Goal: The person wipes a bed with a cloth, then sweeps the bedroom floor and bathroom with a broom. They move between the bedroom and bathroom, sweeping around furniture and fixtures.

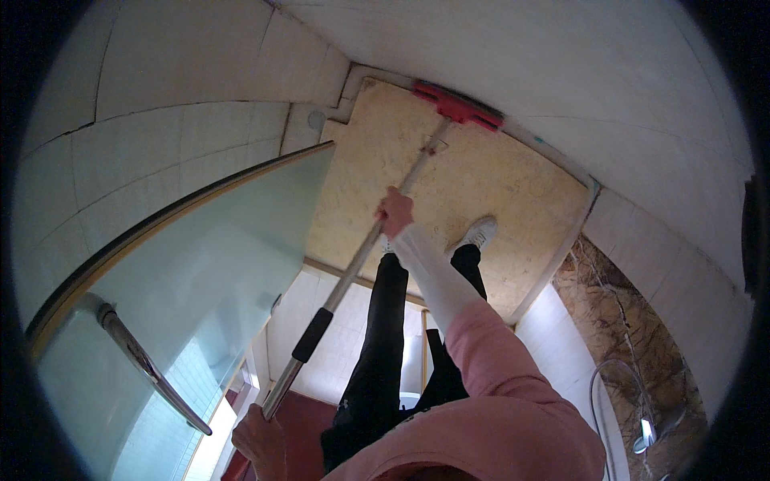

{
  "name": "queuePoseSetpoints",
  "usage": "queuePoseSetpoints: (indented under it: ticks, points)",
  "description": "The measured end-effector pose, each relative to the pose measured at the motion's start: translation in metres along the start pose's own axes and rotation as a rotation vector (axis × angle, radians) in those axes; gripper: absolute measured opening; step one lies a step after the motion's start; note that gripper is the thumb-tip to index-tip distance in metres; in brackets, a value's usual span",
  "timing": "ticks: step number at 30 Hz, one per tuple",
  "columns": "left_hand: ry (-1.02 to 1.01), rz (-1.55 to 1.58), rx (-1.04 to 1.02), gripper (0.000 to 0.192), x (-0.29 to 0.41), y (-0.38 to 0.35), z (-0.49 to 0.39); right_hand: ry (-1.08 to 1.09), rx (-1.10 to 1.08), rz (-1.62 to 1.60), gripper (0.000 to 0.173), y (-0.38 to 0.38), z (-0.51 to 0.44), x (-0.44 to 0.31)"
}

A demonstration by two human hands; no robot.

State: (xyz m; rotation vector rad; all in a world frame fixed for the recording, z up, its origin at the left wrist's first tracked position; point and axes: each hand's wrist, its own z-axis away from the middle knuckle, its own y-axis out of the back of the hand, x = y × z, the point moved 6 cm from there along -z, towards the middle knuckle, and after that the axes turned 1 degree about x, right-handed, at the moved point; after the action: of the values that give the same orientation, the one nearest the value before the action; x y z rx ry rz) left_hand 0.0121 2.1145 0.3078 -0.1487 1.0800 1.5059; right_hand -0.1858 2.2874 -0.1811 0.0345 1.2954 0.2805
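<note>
My right hand (pixel 397 213) grips the metal pole (pixel 358 264) of a floor mop about midway along it. Lower left, near the pole's top end, my left hand (pixel 261 442) is closed around it, partly cut off by the picture's bottom edge. A black foam sleeve (pixel 313 335) covers part of the pole between the two hands. At the far end, the red mop head (pixel 458 108) lies along the junction of the yellowish floor (pixel 511 174) and the far wall (pixel 541 78). Its underside is hidden.
To the left stands a frosted glass door (pixel 240 222) with a curved metal handle (pixel 153 376). A brown marbled ledge (pixel 607 288) runs along the right, with a hand shower (pixel 645 436) and its hose. My shoe (pixel 479 233) stands on the yellowish floor. A round drain cover (pixel 316 120) sits in the corner.
</note>
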Motion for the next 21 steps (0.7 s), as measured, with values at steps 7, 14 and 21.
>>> queuePoseSetpoints:
  ticks: [7,14,21]
  points:
    - [-0.038,0.008,0.010,0.034,-0.002,-0.026,0.018,-0.936,0.212,-0.838,0.025,-0.014,0.014,-0.028]
    - [-0.166,-0.063,0.244,0.032,-0.019,0.023,-0.010,-0.911,0.354,-1.125,0.031,0.000,0.008,-0.065]
    - [-0.385,0.066,0.042,0.020,0.069,0.011,-0.010,-0.667,0.432,-0.829,0.032,0.175,0.066,-0.016]
